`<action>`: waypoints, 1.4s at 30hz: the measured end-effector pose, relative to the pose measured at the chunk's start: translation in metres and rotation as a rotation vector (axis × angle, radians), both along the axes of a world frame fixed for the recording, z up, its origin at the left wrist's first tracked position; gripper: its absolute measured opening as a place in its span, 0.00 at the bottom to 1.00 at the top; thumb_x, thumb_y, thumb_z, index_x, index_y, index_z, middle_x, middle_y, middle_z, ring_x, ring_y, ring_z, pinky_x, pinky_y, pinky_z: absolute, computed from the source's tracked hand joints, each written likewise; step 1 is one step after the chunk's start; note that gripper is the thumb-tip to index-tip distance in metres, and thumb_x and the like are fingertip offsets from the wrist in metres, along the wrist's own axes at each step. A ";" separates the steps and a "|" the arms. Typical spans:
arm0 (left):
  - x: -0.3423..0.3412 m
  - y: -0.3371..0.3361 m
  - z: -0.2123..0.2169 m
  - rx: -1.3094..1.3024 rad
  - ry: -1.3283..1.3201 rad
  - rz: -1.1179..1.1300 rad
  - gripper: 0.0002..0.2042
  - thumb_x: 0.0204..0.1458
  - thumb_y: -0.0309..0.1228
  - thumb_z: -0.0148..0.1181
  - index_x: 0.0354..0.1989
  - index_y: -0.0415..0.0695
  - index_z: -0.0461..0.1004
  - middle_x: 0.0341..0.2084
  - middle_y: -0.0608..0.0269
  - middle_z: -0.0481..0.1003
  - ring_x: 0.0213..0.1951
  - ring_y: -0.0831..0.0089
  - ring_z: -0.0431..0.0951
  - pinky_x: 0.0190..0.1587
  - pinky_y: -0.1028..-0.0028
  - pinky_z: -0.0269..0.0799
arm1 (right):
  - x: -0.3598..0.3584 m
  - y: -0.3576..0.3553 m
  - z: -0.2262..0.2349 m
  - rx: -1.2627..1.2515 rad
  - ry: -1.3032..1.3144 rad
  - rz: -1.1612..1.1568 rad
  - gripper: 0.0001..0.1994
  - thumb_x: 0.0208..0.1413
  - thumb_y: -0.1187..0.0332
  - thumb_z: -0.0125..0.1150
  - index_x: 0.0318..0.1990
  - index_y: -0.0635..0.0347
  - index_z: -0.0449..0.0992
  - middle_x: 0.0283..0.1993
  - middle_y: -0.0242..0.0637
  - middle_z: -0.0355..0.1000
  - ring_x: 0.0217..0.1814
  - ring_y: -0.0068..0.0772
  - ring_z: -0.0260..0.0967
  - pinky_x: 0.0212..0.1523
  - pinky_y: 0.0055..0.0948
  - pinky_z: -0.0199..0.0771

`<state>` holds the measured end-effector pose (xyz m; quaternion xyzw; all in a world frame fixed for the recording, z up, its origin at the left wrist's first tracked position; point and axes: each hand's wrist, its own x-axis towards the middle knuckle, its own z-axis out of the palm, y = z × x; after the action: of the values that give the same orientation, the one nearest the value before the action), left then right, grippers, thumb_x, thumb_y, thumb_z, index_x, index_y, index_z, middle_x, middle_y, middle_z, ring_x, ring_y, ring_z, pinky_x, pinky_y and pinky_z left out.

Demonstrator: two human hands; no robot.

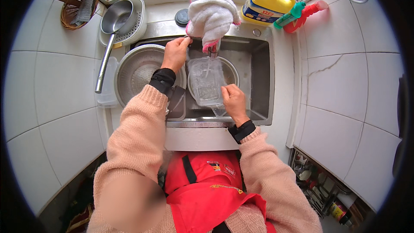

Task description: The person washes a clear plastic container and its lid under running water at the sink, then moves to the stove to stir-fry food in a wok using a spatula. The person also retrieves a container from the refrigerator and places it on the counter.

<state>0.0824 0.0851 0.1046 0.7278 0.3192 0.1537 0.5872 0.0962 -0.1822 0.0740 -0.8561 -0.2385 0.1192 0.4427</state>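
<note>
My right hand (pixel 235 103) grips the right edge of a clear plastic container (pixel 206 80) in the sink. The container is held over a round metal bowl (pixel 233 74), under the faucet spout (pixel 213 52), and looks wet. A white towel with pink edging (pixel 211 11) is wrapped over the faucet and hides most of it. My left hand (pixel 175 54) is closed beside the towel's lower left side, its fingertips pinched together; what they grip is hidden. Below my left hand a large metal colander (pixel 140 71) sits in the left part of the sink (pixel 262 69).
A saucepan (pixel 115 17) rests on a white colander (pixel 137 32) at the left. A wicker basket (pixel 71 15) hangs on the left wall. At the back right stand a yellow pump jug (pixel 269 3), a green bottle (pixel 290 16) and a red bottle (pixel 307 15).
</note>
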 end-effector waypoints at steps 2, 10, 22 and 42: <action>-0.004 0.000 -0.003 0.033 -0.005 -0.010 0.17 0.61 0.37 0.56 0.43 0.33 0.79 0.33 0.57 0.82 0.38 0.75 0.79 0.43 0.73 0.72 | 0.000 -0.002 -0.001 0.018 -0.032 -0.048 0.11 0.59 0.68 0.61 0.29 0.68 0.76 0.29 0.44 0.73 0.29 0.43 0.72 0.32 0.35 0.69; -0.075 -0.091 -0.033 -0.518 0.254 0.104 0.28 0.61 0.46 0.58 0.63 0.38 0.66 0.54 0.58 0.73 0.53 0.67 0.73 0.58 0.69 0.65 | -0.003 -0.007 0.003 0.020 0.025 -0.136 0.11 0.59 0.68 0.60 0.29 0.67 0.76 0.30 0.46 0.73 0.32 0.51 0.73 0.34 0.40 0.71; -0.072 -0.112 -0.061 -0.563 0.219 0.001 0.31 0.60 0.19 0.43 0.73 0.47 0.48 0.52 0.53 0.70 0.44 0.61 0.77 0.38 0.58 0.83 | 0.023 -0.050 0.012 0.086 0.104 -0.376 0.09 0.60 0.69 0.58 0.40 0.66 0.80 0.37 0.42 0.75 0.37 0.36 0.76 0.35 0.33 0.76; -0.057 -0.114 -0.037 -1.128 0.021 -0.036 0.30 0.63 0.29 0.54 0.72 0.47 0.49 0.58 0.52 0.70 0.55 0.55 0.75 0.51 0.55 0.78 | 0.010 -0.073 0.003 0.300 0.437 -0.436 0.13 0.61 0.76 0.52 0.51 0.70 0.74 0.47 0.39 0.70 0.41 0.30 0.77 0.30 0.27 0.84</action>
<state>0.0255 -0.0286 0.0677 0.3080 0.3451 -0.0582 0.8847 0.1061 -0.2549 0.0766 -0.7665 0.0359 0.1661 0.6193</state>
